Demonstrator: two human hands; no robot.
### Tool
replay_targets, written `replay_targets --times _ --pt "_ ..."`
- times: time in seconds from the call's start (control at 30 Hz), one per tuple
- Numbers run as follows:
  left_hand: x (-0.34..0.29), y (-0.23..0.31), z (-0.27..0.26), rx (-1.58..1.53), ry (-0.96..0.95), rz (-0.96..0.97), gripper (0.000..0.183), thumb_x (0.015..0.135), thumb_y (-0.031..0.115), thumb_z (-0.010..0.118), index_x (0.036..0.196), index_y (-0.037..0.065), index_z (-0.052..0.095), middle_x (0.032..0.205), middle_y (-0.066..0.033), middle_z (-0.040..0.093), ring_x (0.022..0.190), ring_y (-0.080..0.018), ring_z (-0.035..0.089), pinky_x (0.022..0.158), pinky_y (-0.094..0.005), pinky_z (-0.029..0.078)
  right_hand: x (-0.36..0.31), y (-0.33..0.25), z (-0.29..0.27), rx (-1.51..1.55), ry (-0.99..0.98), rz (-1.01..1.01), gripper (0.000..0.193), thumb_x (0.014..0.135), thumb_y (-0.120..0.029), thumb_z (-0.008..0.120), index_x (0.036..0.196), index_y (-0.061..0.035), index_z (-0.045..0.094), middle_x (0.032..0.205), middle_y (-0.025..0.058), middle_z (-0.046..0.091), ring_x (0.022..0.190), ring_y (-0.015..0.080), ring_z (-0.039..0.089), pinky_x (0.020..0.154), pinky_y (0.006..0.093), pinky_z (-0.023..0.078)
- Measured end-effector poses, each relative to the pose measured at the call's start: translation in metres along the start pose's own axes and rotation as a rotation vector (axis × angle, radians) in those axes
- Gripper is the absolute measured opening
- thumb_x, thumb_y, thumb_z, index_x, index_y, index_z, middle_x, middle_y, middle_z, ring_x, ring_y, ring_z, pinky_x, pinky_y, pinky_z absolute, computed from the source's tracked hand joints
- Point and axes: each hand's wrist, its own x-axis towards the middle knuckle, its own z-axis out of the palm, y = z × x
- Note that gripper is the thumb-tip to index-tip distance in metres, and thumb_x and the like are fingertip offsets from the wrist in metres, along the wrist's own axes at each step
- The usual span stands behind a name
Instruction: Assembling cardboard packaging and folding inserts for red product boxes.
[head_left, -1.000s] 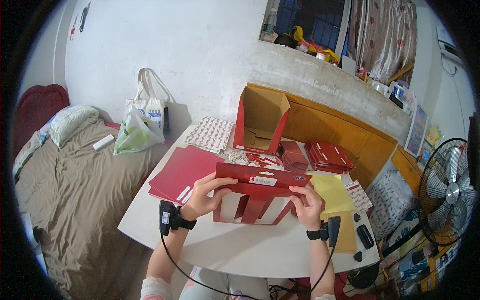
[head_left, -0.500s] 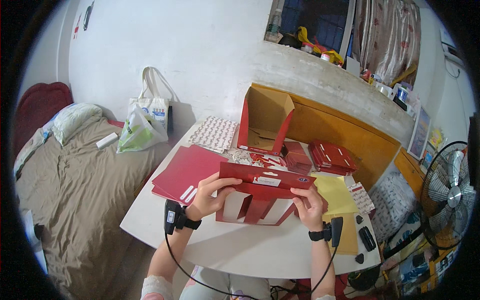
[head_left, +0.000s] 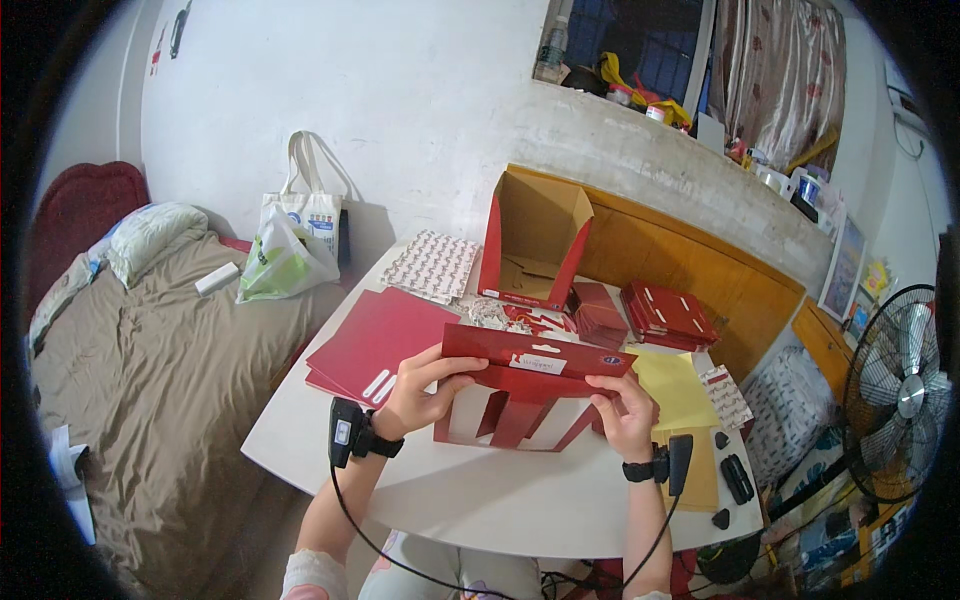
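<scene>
A red cardboard packaging box (head_left: 522,422) with a hang-hole header and cut-out windows stands at the near middle of the table, its pale inside showing through the windows. My left hand (head_left: 420,395) pinches the left part of its header, thumb below and fingers on top. At the right part of the header, my right hand (head_left: 628,408) grips the edge between thumb and fingers. Flat dark red card sheets (head_left: 375,340) with white slots lie to the left of the box. Yellow sheets (head_left: 675,385) are beside my right hand.
An open red carton (head_left: 535,235) stands at the back of the white table (head_left: 440,510). Stacked red packs (head_left: 668,312), patterned sheets (head_left: 435,265) and small black objects (head_left: 737,478) lie around. A bed (head_left: 190,380) is on the left, a fan (head_left: 908,395) on the right.
The whole view has shifted very slightly. Both hands keep their hold on the box's header, with no clear movement of the box.
</scene>
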Motion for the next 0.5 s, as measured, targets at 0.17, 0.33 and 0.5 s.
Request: replay_targets --times 0.17,0.33,0.5 --pt "0.000 0.001 0.001 -0.007 0.006 0.009 0.029 0.076 -0.007 0.062 0.102 0.005 0.065 0.099 -0.0134 0.063 0.086 -0.0272 0.063 0.072 -0.0313 0.051 -0.002 0.000 0.001 0.048 0.023 0.034 0.020 0.082 0.002 0.061 0.101 -0.0025 0.065 0.092 0.0084 0.062 0.081 0.0160 0.059 0.069 0.0242 0.046" --pt "-0.003 0.001 0.000 -0.093 -0.016 -0.069 0.029 0.075 -0.008 0.061 0.103 0.003 0.063 0.103 -0.0143 0.062 0.088 -0.0257 0.063 0.073 -0.0296 0.051 -0.003 0.006 0.006 -0.033 0.053 -0.041 0.020 0.079 0.000 0.065 0.098 -0.0012 0.064 0.099 0.0100 0.057 0.086 0.0185 0.056 0.074 0.0255 0.046" --pt "0.000 0.012 0.005 -0.038 0.023 -0.015 0.032 0.075 -0.006 0.063 0.105 0.004 0.062 0.105 -0.0148 0.061 0.093 -0.0284 0.062 0.077 -0.0315 0.050 -0.002 -0.006 0.015 -0.510 0.282 -0.163 0.030 0.072 0.001 0.068 0.101 -0.0057 0.064 0.105 0.0098 0.051 0.089 0.0221 0.054 0.073 0.0290 0.047"
